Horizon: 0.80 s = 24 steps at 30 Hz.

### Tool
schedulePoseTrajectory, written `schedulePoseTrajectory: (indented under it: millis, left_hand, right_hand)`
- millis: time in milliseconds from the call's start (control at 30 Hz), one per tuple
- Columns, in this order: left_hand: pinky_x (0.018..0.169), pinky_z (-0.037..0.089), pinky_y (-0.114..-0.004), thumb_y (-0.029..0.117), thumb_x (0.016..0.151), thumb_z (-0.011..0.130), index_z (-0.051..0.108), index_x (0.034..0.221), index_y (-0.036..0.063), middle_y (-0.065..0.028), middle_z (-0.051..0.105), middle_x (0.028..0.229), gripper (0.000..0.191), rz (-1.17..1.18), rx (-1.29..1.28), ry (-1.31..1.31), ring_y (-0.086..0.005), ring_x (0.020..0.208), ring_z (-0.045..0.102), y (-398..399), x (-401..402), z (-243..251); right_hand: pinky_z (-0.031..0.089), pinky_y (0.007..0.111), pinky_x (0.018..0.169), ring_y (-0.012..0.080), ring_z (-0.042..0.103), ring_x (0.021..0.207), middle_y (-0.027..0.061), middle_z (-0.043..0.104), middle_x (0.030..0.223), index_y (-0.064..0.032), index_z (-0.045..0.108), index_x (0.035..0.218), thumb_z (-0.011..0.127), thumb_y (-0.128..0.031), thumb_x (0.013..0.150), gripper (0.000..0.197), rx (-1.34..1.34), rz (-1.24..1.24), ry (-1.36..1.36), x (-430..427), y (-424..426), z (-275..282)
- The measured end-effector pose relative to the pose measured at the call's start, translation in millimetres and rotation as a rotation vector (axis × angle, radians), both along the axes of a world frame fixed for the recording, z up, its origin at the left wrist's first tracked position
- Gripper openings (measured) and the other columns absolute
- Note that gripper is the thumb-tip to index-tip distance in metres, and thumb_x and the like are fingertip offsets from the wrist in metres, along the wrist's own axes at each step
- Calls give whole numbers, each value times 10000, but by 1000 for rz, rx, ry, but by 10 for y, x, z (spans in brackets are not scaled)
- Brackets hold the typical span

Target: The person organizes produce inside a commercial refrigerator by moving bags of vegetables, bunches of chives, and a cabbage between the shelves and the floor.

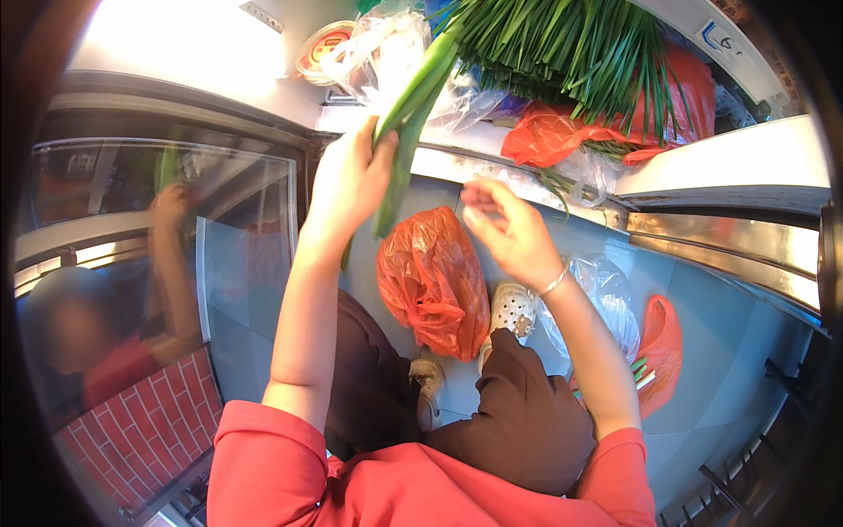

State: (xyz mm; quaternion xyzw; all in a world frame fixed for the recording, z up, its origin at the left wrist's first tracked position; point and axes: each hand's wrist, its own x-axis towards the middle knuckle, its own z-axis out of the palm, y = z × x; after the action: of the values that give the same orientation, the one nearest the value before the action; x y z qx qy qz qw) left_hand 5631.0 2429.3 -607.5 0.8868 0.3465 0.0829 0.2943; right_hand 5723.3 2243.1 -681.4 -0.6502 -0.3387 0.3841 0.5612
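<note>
My left hand (352, 171) grips a long green stalk with broad flat leaves, likely a leek or large scallion (421, 85). One end of it reaches up towards the refrigerator shelf, while leaf tips hang below my fingers. To the right, my right hand (507, 227) is raised with its fingers apart and nothing in it. A thick bunch of garlic chives (566, 59) lies on the shelf ahead, partly over a red plastic bag (550, 135). Below my hands, a tied red plastic bag (435, 283) rests on the floor between my legs; its contents are hidden.
On the shelf's left are clear plastic bags (395, 53) and a round lidded tub (326, 53). The glass door (164, 263) stands at my left. A clear bag (602, 303) and a red bag (662, 356) with green-white stalks lie on the tiled floor. A dark rack (731, 487) is at lower right.
</note>
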Motion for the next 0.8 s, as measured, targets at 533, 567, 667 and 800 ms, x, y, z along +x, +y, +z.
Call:
schedulePoseTrajectory:
  millis: [533, 567, 667, 800]
  left_hand:
    - [738, 473, -285, 344, 914, 527, 527, 1169, 13, -97, 611, 1055, 418, 67, -868, -344, -165, 919, 580, 6, 441, -301]
    - [728, 481, -289, 343, 906, 538, 533, 1121, -2, -114, 609, 1019, 407, -17, -978, -274, -172, 905, 582, 188, 661, -444]
    - [625, 508, -315, 207, 874, 586, 526, 963, -10, -88, 568, 845, 243, 150, -1065, -238, -168, 725, 573, 76, 1144, -370]
    - [524, 505, -315, 112, 840, 611, 496, 880, -2, -66, 517, 747, 166, 136, -984, -257, -154, 578, 523, -24, 1248, -544]
  right_hand:
    - [471, 312, 533, 144, 525, 617, 10, 489, 744, -91, 509, 950, 572, -149, 845, 135, 248, -289, 939, 38, 849, 125]
    - [471, 312, 533, 144, 525, 617, 10, 489, 744, -91, 509, 950, 572, -149, 845, 135, 250, -286, 937, 28, 858, 103]
    - [503, 332, 557, 155, 551, 645, 24, 524, 776, -56, 525, 927, 576, -141, 827, 141, 188, -299, 938, 62, 821, 19]
    - [487, 316, 521, 147, 541, 621, 32, 517, 756, -55, 503, 860, 563, -109, 797, 102, 115, -315, 903, 223, 755, 115]
